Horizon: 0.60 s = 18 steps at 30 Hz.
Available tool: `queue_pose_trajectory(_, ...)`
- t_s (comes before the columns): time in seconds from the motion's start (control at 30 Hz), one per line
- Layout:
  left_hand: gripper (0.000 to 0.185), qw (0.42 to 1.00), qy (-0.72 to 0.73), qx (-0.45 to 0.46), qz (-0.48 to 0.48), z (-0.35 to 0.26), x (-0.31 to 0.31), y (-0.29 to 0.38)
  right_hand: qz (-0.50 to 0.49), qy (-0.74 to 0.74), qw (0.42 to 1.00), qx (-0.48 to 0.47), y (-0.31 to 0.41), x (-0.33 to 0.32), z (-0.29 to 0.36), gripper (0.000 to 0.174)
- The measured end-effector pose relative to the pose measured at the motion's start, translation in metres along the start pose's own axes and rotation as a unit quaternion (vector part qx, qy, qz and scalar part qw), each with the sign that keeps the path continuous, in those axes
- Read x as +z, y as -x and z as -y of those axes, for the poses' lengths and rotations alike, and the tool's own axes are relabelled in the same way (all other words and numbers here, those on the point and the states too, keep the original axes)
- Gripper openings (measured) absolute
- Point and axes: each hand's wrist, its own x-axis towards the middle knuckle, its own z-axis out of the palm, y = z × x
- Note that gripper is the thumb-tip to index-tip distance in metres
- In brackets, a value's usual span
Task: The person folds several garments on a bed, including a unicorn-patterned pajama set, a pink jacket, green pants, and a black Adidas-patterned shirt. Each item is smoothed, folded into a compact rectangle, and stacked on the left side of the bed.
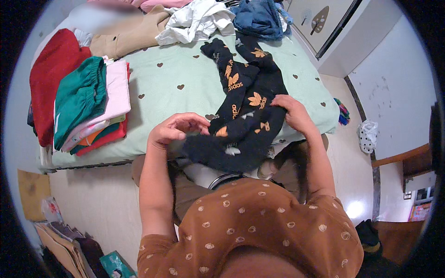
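Observation:
A black garment (267, 76) with orange and grey Adidas prints lies partly on the bed, two long tubes stretching away from me; I cannot tell sleeves from trouser legs. Its near end hangs over the bed edge above my lap and looks blurred. The fingers of my right hand (295, 113) close over the garment's right edge, the thumb mostly hidden. On the other side, my left hand (175, 128) is curved, thumb and fingers apart, fingertips at the cloth's left edge. Nothing shows between them.
On the mint bed sheet (174, 104), a folded stack with green shorts (81, 90) and a red garment (57, 83) stands left. Farther back lie beige clothing (130, 40), a white garment (198, 22) and denim (259, 19). A plastic bag (367, 136) sits right by the wall.

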Motion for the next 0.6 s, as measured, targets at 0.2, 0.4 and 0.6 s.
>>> queue_pose_trajectory(0.2, 0.078, 0.943, 0.064, -0.047, -0.323, 0.019, -0.02, -0.069, -0.143, -0.14, 0.971, 0.131, -0.034, -0.015, -0.032, 0.044)
queue_pose_trajectory(0.4, 0.075, 0.806, -0.325, -0.181, -0.46, 0.042, -0.036, -0.18, -0.081, -0.253, 0.926, 0.267, -0.118, 0.048, -0.085, 0.064)
queue_pose_trajectory(0.6, 0.023, 0.828, -0.143, -0.15, -0.521, 0.053, -0.07, -0.155, 0.016, -0.416, 0.856, 0.307, -0.115, 0.05, -0.083, 0.048)
